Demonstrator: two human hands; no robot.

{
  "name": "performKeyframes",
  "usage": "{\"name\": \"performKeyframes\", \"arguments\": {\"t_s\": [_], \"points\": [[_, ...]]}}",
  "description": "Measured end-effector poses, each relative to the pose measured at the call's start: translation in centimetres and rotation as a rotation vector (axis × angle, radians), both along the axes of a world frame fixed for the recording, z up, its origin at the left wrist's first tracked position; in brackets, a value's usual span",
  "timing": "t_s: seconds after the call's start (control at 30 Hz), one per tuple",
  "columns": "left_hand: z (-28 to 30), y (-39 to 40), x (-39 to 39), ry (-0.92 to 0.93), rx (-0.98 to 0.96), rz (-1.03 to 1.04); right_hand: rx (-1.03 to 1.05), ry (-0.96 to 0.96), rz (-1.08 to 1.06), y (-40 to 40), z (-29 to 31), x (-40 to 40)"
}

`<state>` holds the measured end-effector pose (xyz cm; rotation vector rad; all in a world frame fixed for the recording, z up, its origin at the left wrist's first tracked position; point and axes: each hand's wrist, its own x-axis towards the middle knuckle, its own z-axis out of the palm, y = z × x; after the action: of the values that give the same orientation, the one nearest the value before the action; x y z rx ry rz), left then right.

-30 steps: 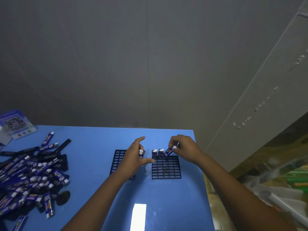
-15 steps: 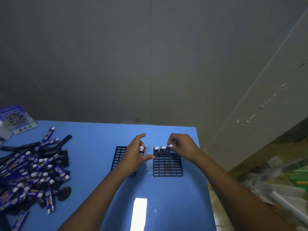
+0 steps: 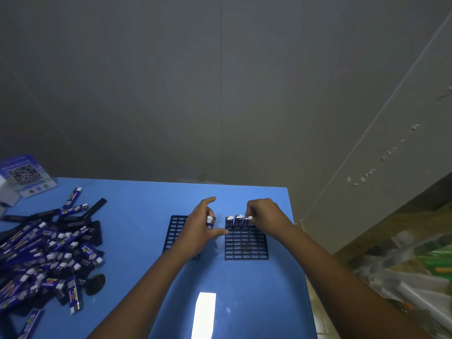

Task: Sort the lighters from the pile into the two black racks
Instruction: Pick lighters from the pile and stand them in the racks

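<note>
On the near part of the blue surface [image 3: 137,216] lies a bright patch of reflected light [image 3: 205,314]. To the left sprawls the pile [image 3: 41,255] of blue lighters, mixed with flat black pieces. Further out, two black racks lie side by side. The left hand [image 3: 198,231] hovers over the left rack [image 3: 175,231], its grip holding a lighter [image 3: 210,221] between the curled fingers, with thumb and forefinger spread. The right rack [image 3: 245,245] has three lighters [image 3: 238,221] standing upright in its far row. The right hand [image 3: 265,217] pinches the rightmost of them at its top. At the far left corner stands a QR card [image 3: 24,174]. Beyond is a grey wall [image 3: 220,81].
</note>
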<state>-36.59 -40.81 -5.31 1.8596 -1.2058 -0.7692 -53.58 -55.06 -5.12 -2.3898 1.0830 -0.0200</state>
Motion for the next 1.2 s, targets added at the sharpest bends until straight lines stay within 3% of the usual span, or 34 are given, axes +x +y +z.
{"name": "performKeyframes", "arguments": {"t_s": [0.07,0.13,0.23,0.3,0.8,1.2], "points": [[0.2,0.1,-0.1,0.011,0.002,0.002,-0.013,0.008,0.031,-0.1,0.5,0.0],[0.3,0.2,0.0,0.024,0.003,0.001,0.011,-0.111,0.028,0.3,1.5,0.3],[0.4,0.4,0.0,0.037,-0.001,-0.011,0.211,-0.346,0.053,1.8,3.9,1.3],[0.6,0.5,0.0,0.05,-0.001,-0.016,0.312,-0.405,0.112,3.0,5.0,2.0],[1.6,1.3,-0.1,0.107,0.031,-0.026,0.366,-0.358,0.178,4.5,5.1,3.7],[1.9,0.8,-0.2,0.022,0.028,-0.058,0.632,-0.434,0.025,4.4,6.4,3.1]]}}
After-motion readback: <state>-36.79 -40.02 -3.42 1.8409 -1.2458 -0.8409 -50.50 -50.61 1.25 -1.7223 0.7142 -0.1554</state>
